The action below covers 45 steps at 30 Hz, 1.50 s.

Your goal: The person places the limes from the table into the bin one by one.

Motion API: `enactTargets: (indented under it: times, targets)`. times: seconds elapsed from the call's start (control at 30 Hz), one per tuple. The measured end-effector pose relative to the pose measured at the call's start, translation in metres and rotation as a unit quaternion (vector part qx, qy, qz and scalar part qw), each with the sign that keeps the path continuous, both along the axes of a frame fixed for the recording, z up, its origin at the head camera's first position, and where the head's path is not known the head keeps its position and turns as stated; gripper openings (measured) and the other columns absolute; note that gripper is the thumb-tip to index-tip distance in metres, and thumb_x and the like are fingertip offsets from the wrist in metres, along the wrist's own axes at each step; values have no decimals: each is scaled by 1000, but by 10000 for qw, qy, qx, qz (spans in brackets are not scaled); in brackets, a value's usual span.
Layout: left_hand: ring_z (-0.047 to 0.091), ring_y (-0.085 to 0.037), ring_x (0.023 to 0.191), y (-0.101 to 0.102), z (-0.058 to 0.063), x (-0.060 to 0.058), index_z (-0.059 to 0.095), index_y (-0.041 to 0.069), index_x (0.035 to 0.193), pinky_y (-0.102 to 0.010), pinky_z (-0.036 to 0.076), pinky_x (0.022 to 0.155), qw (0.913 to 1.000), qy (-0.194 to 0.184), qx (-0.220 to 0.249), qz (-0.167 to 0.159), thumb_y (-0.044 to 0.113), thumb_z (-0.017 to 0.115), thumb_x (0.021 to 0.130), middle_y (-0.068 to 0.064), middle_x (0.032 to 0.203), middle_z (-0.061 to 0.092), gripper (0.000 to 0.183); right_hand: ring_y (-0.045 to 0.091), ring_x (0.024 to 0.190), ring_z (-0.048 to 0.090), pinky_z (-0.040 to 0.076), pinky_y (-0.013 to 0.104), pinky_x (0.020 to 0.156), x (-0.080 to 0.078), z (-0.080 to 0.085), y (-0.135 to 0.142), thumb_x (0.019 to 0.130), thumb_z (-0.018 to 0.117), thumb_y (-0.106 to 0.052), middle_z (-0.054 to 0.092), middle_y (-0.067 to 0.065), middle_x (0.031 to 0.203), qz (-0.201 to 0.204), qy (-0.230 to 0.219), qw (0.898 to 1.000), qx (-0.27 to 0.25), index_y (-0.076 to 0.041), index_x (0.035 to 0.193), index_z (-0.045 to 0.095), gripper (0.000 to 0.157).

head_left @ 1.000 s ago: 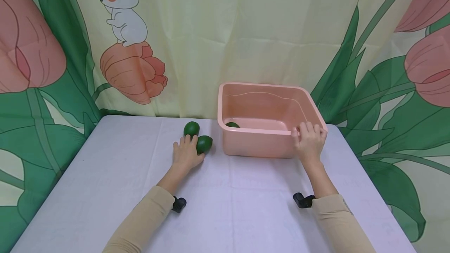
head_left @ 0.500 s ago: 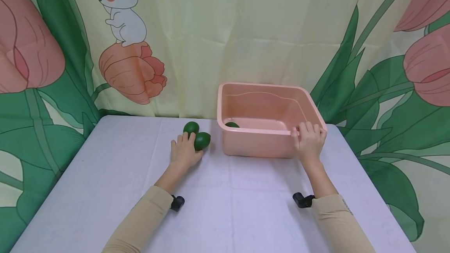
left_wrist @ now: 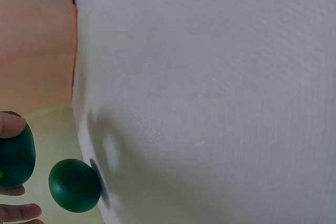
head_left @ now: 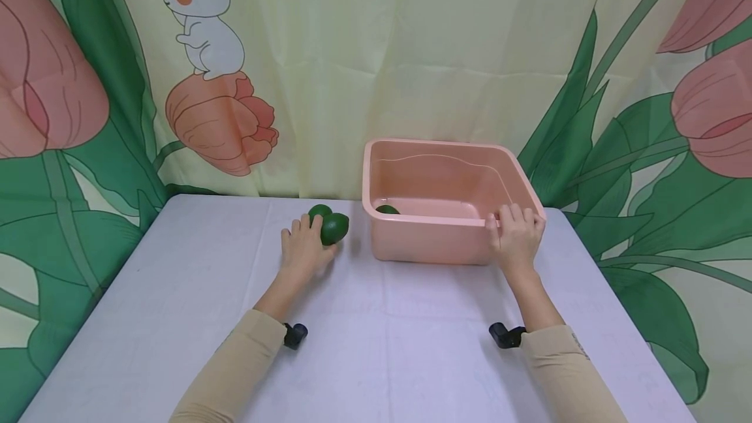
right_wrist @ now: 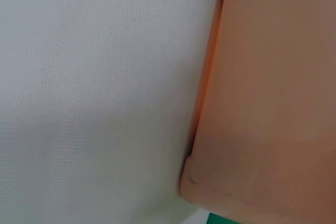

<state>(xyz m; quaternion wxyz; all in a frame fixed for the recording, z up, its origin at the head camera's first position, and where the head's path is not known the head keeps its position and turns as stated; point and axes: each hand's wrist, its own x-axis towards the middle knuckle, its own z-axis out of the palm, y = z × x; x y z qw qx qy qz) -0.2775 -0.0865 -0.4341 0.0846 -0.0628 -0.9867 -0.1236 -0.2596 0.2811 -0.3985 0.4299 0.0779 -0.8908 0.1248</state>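
Note:
My left hand [head_left: 303, 252] holds a smooth, dark green lime [head_left: 335, 229] between thumb and fingers, left of the pink plastic bin [head_left: 429, 241]. The left wrist view has this held lime [left_wrist: 18, 156] at its left edge, raised above the cloth, the thumb lying over its top. Just behind it, a second lime [head_left: 320, 210] rests on the table, partly covered by the first in the head view. Inside the bin, a third lime [head_left: 388, 209] shows over the front rim at the left. My right hand [head_left: 517, 234] grips the bin's front rim near its right corner.
A white cloth [head_left: 376, 344] covers the table. Behind the bin hangs a curtain [head_left: 446, 70] printed with tulips and a rabbit. The bin stands at the table's back edge, right of centre. Black wrist cameras [head_left: 296, 336] sit at both sleeves.
My left hand has moved slightly back and left, raising the front lime, which now overlaps more of the one behind. The right hand and the bin have stayed put.

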Motion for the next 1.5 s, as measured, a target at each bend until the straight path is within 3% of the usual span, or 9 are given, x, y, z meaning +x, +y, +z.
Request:
enactTargets:
  times: [0.5,0.83,1.17,1.5]
  targets:
    - [42,-32,92,-5,17,2,48,4,113,-47,33,77,9987,98,492,81,39,66,73,-15,100,45,55,36,78,43,26,53,78,3,0,-1,92,26,-40,53,20,79,-18,9,10000,-40,0,79,53,50]
    - [41,-31,93,-9,25,3,46,3,110,-46,33,77,9977,180,644,78,41,64,74,-15,98,44,55,36,77,43,26,54,78,1,0,0,84,43,-21,53,19,78,58,27,10000,14,0,80,53,24]
    - [41,-31,92,-8,36,2,46,3,114,-47,33,76,9973,253,687,78,43,63,75,-15,100,45,59,37,78,43,26,54,78,2,2,-2,88,34,-32,53,20,79,46,43,10000,-62,0,80,52,38]
    - [40,-29,89,-7,47,0,48,3,108,-44,33,74,9964,445,720,103,43,64,75,-14,98,44,54,37,79,43,26,54,78,1,1,-1,87,37,-29,53,19,79,58,46,10000,-67,0,79,52,33]
